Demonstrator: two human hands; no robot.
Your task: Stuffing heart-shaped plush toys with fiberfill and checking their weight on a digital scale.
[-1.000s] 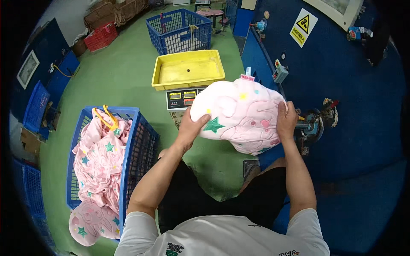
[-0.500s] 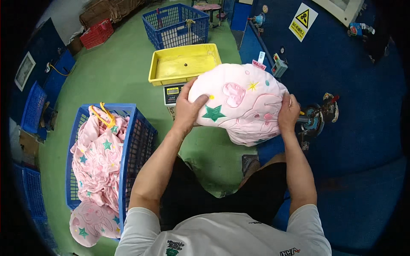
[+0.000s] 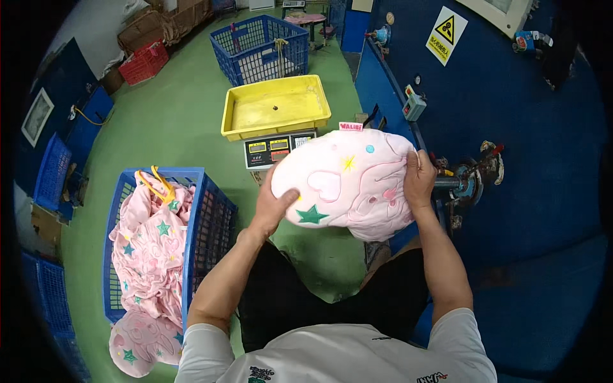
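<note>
Between my two hands is a stuffed pink plush cushion (image 3: pixel 345 185), embroidered with stars, a heart and a small face. Its left end looks plump and smooth, while the right side is wrinkled. My left hand (image 3: pixel 274 203) grips the left end, thumb on top near a green star. At the right end, my right hand (image 3: pixel 419 180) closes on the fabric beside a metal nozzle (image 3: pixel 450 183) on the blue machine. Whether the nozzle reaches into the cushion is hidden by my hand. A small pink tag stands up from the cushion's far edge.
A blue basket (image 3: pixel 195 255) at my left holds several limp pink plush covers (image 3: pixel 150 249). Ahead, a yellow tray (image 3: pixel 276 131) rests on a digital scale (image 3: pixel 268 151). Behind it stands another blue basket (image 3: pixel 255 54). The blue machine wall (image 3: pixel 530 127) rises at my right, with a switch box (image 3: pixel 414 106).
Both hands have brought the cushion nearer to me and slightly left. The cushion has tilted, its tag now lies further left, and the scale's display has come into view.
</note>
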